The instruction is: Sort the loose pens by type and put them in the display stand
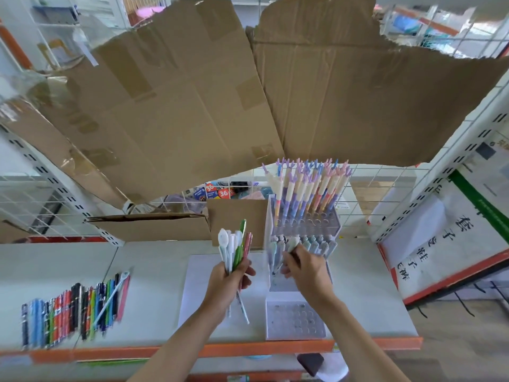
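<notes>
A clear stepped display stand (298,323) sits on the shelf right of centre. Its top tier holds tall pastel pens with antler tops (308,188). Its middle tier holds a row of pale blue-green capped pens (316,242). The lowest tier's holes look bare. My left hand (228,282) grips an upright bunch of pens (235,246), white, green and pink. My right hand (305,268) pinches a pale capped pen (292,244) at the middle tier.
A row of loose mixed pens (74,307) lies on the shelf at the left. Cardboard sheets (192,106) hang over the wire back. An open cardboard box (154,227) stands behind. The orange shelf edge (248,350) runs along the front.
</notes>
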{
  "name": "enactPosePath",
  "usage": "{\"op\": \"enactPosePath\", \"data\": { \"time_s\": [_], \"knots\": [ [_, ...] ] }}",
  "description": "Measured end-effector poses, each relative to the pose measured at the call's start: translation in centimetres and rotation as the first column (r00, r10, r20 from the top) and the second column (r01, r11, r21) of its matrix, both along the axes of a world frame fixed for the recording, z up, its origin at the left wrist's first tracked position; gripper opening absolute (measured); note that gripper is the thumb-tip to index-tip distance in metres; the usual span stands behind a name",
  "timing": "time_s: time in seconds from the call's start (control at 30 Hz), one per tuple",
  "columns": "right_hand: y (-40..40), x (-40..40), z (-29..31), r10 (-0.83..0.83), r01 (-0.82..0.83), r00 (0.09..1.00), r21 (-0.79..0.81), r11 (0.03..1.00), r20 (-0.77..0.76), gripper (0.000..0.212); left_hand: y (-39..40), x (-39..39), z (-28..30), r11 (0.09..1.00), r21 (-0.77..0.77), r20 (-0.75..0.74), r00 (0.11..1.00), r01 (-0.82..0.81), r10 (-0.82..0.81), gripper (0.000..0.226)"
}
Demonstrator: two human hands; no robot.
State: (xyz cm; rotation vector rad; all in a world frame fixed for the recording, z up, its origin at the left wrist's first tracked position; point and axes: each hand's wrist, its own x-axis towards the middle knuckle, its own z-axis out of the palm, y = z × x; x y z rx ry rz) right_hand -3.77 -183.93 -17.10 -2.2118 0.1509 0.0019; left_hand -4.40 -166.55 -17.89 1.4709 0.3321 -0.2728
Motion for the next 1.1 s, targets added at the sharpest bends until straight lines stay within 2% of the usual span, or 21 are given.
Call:
{"op": "enactPosePath", "data": {
  "time_s": [0.2, 0.27, 0.37, 0.6, 0.83, 0.97, 1.1],
  "knots": [
    [1.0, 0.5, -0.8, 0.027, -0.012, 0.996, -0.172, 0.985, 0.083, 0.025, -0.4, -0.3, 0.6, 0.999, -0.008, 0.037, 0.998, 0.053, -0.053, 0.011],
    [1.4, 0.5, -0.9, 0.021, -0.006, 0.996, -0.180, 0.984, 0.081, 0.026, -0.4, -0.4, 0.7, 0.998, 0.002, 0.037, 0.997, 0.064, -0.064, 0.012],
    [1.8, 0.0, -1.8, 0.021, -0.018, 1.000, -0.170, 0.985, 0.016, 0.021, -0.2, -0.5, 0.7, 0.996, 0.020, 0.047, 0.995, 0.085, -0.086, 0.014],
    [2.6, 0.3, -3.6, 0.043, -0.082, 0.988, -0.266, 0.961, -0.150, 0.018, 0.1, -0.7, 1.0, 0.993, 0.008, 0.073, 0.990, 0.119, -0.119, 0.017],
    [1.9, 0.0, -2.8, -0.017, -0.009, 0.988, -0.167, 0.986, -0.153, 0.021, 0.1, -0.5, 1.3, 0.989, -0.022, 0.080, 0.986, 0.147, -0.145, 0.014],
    [1.5, -1.0, -0.4, -0.070, 0.074, 0.995, 0.059, 0.995, -0.065, 0.024, -0.2, -0.3, 1.3, 0.985, -0.031, 0.080, 0.982, 0.172, -0.169, 0.014],
    [2.5, -1.3, 2.5, 0.037, -0.032, 0.999, 0.168, 0.985, -0.025, 0.033, -1.2, -0.4, 1.7, 0.967, -0.023, 0.090, 0.964, 0.255, -0.252, 0.016]
  ]
}}
